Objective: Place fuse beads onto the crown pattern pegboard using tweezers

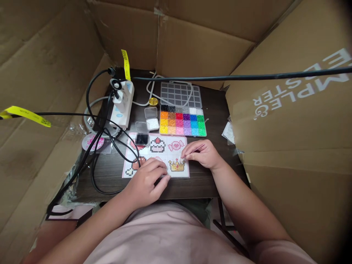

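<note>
My right hand point(203, 154) is closed around thin pink tweezers point(197, 149). Their tip points down at the crown picture point(176, 165) on a pattern sheet point(187, 172). Any bead at the tip is too small to make out. My left hand point(150, 181) rests on the sheet's front edge, fingers loosely bent and thumb apart. It partly covers the lower middle picture. Cupcake point(157, 145) and candy point(176, 145) pictures show in the upper row. A small box of black beads point(142, 139) stands on the upper left picture.
Behind the sheet lies an open bead case point(183, 119) with many colours. A small box of white beads point(152, 124) and a yellow round tin point(153, 101) are nearby. A power strip point(121, 110) and black cables point(95, 157) crowd the left. Cardboard walls point(192, 40) surround the table.
</note>
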`<state>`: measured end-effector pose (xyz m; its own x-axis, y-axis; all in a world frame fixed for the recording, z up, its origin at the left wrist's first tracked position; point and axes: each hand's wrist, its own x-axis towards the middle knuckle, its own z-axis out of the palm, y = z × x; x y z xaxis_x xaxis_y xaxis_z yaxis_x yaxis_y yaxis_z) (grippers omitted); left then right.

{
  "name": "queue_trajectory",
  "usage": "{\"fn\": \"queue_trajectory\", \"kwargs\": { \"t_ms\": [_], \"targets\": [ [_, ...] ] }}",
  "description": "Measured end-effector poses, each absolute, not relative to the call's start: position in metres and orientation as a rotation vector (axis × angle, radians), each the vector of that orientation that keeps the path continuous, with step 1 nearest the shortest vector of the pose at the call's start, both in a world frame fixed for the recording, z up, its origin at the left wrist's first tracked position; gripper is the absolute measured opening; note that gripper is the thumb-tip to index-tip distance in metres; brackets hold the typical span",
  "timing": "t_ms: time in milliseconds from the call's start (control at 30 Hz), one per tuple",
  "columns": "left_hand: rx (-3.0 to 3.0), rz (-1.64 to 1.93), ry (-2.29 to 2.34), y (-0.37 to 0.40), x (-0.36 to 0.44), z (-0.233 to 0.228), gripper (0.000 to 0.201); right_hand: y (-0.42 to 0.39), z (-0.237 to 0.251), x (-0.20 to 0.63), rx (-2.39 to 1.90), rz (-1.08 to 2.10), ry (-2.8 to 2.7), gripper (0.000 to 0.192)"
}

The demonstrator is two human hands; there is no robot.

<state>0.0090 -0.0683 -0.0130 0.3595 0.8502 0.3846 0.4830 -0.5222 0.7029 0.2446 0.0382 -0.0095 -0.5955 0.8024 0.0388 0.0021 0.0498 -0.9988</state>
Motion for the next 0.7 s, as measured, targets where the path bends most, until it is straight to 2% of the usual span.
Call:
{"fn": "queue_trajectory", "kwargs": {
  "t_ms": [133, 267, 600, 700],
  "targets": [
    [2.152, 1.009, 1.141, -0.069, 0.008, -0.015, 0.007, 0.046, -0.014, 0.236, -0.909, 1.425, -1.423, 0.018],
    [2.154, 1.016, 1.128, -0.069, 0.008, -0.017, 0.007, 0.057, -0.009, 0.22, -0.965, 1.266, -1.191, 0.017],
    [2.129, 1.01, 1.128, -0.069, 0.009, -0.016, 0.007, 0.06, -0.006, 0.199, -1.25, 0.835, -1.388, 0.008],
    [2.128, 1.012, 1.129, -0.069, 0.009, -0.015, 0.007, 0.055, -0.003, 0.205, -1.257, 0.804, -1.322, 0.01]
  ]
}}
